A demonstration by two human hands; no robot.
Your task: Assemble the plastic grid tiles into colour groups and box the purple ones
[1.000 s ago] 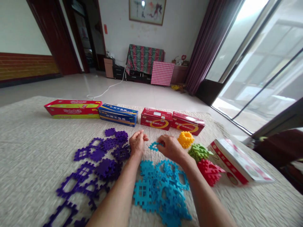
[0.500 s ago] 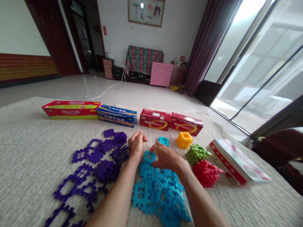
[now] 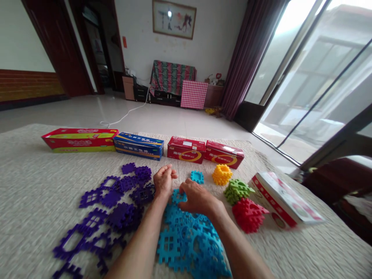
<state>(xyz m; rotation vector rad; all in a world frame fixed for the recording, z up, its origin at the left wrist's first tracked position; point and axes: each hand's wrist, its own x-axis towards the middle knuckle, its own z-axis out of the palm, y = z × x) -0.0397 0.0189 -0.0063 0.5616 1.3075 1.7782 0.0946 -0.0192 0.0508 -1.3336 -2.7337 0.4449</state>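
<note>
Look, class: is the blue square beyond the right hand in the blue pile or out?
Out: the blue square lies apart; mat shows between it and the blue pile.

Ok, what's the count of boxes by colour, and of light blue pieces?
Red-and-lime box: 1
Blue box: 1
Dark red boxes: 2
White-and-red box: 1
Total: 5 boxes
Light blue pieces: too overlapped to count exactly.
</note>
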